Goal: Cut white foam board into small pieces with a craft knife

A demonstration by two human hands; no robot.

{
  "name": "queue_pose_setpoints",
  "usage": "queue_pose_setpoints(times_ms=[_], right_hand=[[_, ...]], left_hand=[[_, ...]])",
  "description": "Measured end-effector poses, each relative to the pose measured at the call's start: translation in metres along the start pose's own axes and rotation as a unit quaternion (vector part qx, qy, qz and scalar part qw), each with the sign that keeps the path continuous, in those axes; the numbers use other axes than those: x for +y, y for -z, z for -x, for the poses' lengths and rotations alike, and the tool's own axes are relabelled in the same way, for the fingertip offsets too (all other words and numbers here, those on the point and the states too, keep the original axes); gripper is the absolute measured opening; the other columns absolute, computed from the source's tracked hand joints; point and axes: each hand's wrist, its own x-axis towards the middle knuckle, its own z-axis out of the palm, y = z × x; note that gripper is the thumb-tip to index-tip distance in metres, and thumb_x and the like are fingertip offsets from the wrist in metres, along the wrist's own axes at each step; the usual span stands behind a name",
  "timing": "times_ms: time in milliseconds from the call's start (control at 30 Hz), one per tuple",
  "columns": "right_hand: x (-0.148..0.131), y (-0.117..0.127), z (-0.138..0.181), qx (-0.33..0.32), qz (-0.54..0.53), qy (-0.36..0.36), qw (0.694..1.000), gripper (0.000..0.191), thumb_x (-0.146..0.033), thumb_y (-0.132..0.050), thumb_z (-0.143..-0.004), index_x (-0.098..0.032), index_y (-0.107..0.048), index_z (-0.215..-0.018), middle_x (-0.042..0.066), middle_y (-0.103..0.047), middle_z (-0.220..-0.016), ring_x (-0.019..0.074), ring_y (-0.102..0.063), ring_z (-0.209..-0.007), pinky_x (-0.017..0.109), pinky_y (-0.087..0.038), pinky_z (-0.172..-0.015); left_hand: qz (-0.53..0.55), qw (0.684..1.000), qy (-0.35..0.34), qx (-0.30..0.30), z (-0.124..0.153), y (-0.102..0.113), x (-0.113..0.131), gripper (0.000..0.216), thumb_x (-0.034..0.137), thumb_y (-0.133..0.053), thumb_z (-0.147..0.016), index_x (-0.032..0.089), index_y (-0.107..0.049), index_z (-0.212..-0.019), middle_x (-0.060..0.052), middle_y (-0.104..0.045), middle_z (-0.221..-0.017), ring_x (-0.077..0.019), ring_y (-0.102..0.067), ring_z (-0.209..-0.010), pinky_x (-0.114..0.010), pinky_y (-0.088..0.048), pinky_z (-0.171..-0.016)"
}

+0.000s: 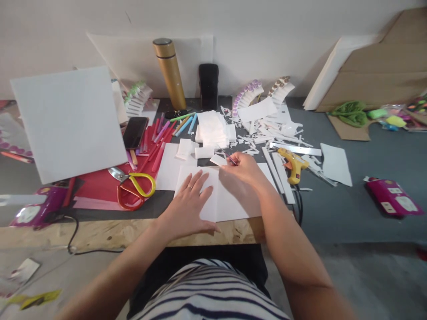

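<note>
My left hand (191, 200) lies with its fingers spread on a white sheet (240, 202) at the table's front edge. My right hand (245, 168) is closed round a thin tool with a dark purple handle (231, 160), above the far side of the sheet. The tool's slim tip points up and left; its exact kind is too small to make out. Just beyond those fingers is a small white piece (217, 160), and I cannot tell whether they grip it. Behind it are small white rectangles (204, 152) and a stack of white pieces (213, 126).
Red-and-yellow-handled scissors (135, 186) lie on red sheets (96, 184) at left. A yellow glue gun (295, 166) with a cable sits at right, near white strips (273, 171) and scraps (263, 133). A gold flask (171, 75) and black object (208, 86) stand behind.
</note>
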Motion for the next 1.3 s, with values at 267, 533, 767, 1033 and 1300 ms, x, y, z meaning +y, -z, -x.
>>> queue_pose_setpoints(times_ms=[267,533,767,1033,1300], right_hand=[[0.000,0.001,-0.001,-0.013,0.003,0.009,1.000,0.022,-0.036,-0.073,-0.071,-0.021,-0.059,-0.080,-0.003,-0.059,-0.072,0.0139,-0.053,-0.064,0.027,-0.039,-0.062],[0.000,0.005,-0.005,-0.018,-0.032,-0.018,0.999,0.025,-0.035,-0.076,-0.070,-0.020,-0.061,-0.084,0.000,-0.062,-0.076,0.0161,-0.056,-0.069,0.029,-0.043,-0.065],[-0.001,0.005,-0.003,-0.023,-0.025,-0.014,0.999,0.024,-0.035,-0.075,-0.073,-0.021,-0.062,-0.085,-0.001,-0.060,-0.076,0.0154,-0.054,-0.069,0.029,-0.043,-0.065],[0.002,-0.001,-0.003,-0.012,0.079,0.059,0.995,0.018,-0.034,-0.072,-0.078,-0.022,-0.065,-0.090,0.002,-0.063,-0.091,0.0165,-0.057,-0.074,0.029,-0.043,-0.069],[-0.012,-0.010,-0.008,-0.025,0.166,0.119,0.979,0.007,-0.027,-0.066,-0.084,-0.022,-0.065,-0.089,0.006,-0.061,-0.104,0.0177,-0.060,-0.077,0.032,-0.046,-0.074]], left_hand=[[-0.012,1.000,0.009,-0.024,-0.018,0.012,-0.021,0.109,0.086,-0.066,-0.067,0.022,-0.044,-0.153,-0.018,-0.028,-0.165,-0.0425,-0.040,-0.140,-0.059,-0.037,-0.111],[-0.011,0.999,0.008,0.041,-0.031,0.000,-0.030,0.106,0.084,-0.064,-0.071,0.012,-0.050,-0.148,-0.024,-0.050,-0.143,-0.0428,-0.044,-0.136,-0.061,-0.032,-0.116],[0.023,0.997,-0.001,0.076,-0.018,-0.013,-0.029,0.090,0.075,-0.057,-0.085,0.011,-0.048,-0.148,-0.026,-0.042,-0.150,-0.0421,-0.039,-0.142,-0.063,-0.030,-0.120],[0.037,0.994,-0.007,0.103,-0.013,-0.014,-0.029,0.074,0.065,-0.058,-0.091,0.014,-0.052,-0.144,-0.021,-0.047,-0.144,-0.0381,-0.042,-0.139,-0.060,-0.032,-0.120],[0.065,0.991,0.004,0.113,-0.007,-0.013,-0.025,0.062,0.057,-0.060,-0.092,0.018,-0.056,-0.141,-0.018,-0.050,-0.136,-0.0367,-0.042,-0.135,-0.061,-0.036,-0.116]])
